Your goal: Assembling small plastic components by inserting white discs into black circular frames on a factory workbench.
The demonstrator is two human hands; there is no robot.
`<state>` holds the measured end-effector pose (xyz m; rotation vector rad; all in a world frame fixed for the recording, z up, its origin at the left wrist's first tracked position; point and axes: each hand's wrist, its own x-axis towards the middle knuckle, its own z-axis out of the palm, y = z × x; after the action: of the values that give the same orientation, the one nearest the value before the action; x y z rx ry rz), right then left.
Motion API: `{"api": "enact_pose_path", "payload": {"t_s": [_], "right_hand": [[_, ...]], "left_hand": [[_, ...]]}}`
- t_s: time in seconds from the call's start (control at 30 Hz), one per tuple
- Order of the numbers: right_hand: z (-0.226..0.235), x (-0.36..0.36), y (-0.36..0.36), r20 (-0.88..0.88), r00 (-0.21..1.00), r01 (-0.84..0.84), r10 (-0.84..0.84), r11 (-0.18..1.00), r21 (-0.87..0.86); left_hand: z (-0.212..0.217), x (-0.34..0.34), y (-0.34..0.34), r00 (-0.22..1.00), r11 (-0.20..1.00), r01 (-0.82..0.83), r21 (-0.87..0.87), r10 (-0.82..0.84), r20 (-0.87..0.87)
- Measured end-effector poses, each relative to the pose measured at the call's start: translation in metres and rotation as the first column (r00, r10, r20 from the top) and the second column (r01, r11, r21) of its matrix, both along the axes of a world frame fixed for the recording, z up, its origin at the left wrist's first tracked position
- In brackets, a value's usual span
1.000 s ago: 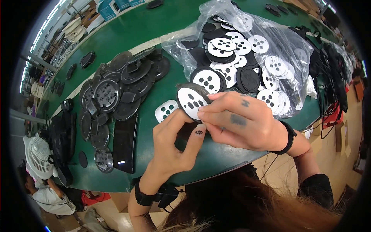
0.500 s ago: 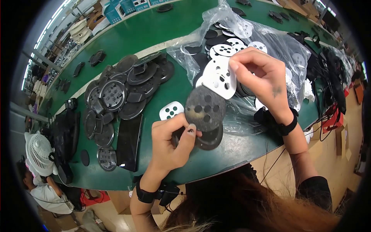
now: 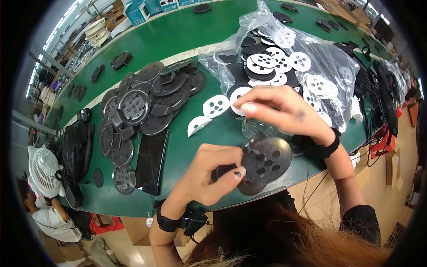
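Note:
Between the thumb and fingers of my left hand (image 3: 211,173) is a black round disc (image 3: 267,162) with several holes, tilted above the table's near edge. A second dark rounded part shows beneath it. My right hand (image 3: 289,109) hovers farther off with fingers loosely bent and apart, holding nothing that I can see. Just past its fingertips lies a white round piece (image 3: 238,99), partly covered by the hand. Left of that, a white holed sheet (image 3: 216,107) rests on the green table, and a folded white sheet (image 3: 199,125) touches its lower side.
A clear plastic bag (image 3: 249,22) spills white and black holed discs (image 3: 262,62) at the back right. Black plastic bases (image 3: 133,107) are heaped at left, beside a dark phone-like slab (image 3: 151,162). Beyond are a white fan (image 3: 44,171) and a person (image 3: 53,220). Cables (image 3: 378,93) hang at right.
The white sheet my right hand was pulling from the disc has left its fingers; white sheets now lie on the table. My left hand has moved right and nearer with the black disc.

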<state>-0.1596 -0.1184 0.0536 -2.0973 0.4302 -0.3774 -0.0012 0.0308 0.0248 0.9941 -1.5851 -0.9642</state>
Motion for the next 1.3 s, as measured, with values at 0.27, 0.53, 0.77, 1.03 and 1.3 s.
{"api": "enact_pose_path", "payload": {"t_s": [0.27,0.53,0.77,1.03,1.3], "right_hand": [[-0.001,-0.013,-0.002,0.232,0.969,-0.165,0.08,0.912,0.375],[0.003,-0.015,0.006,0.284,0.954,-0.185,0.097,0.936,0.299],[-0.002,-0.01,0.015,0.312,0.943,-0.266,0.114,0.823,0.503],[-0.009,-0.008,0.023,0.361,0.925,-0.314,0.122,0.781,0.539],[-0.009,-0.003,0.039,0.312,0.947,-0.214,0.079,0.88,0.424]], "left_hand": [[-0.008,0.003,-0.005,0.975,0.972,-0.222,-0.079,0.22,-0.025],[0.0,-0.002,-0.006,0.917,0.929,-0.361,0.086,0.37,-0.149],[-0.004,-0.002,-0.009,0.902,0.904,-0.422,0.065,0.426,-0.07],[-0.009,-0.009,-0.014,0.853,0.857,-0.514,0.044,0.515,-0.077],[-0.012,-0.008,-0.014,0.764,0.763,-0.577,-0.291,0.63,0.138]]}}
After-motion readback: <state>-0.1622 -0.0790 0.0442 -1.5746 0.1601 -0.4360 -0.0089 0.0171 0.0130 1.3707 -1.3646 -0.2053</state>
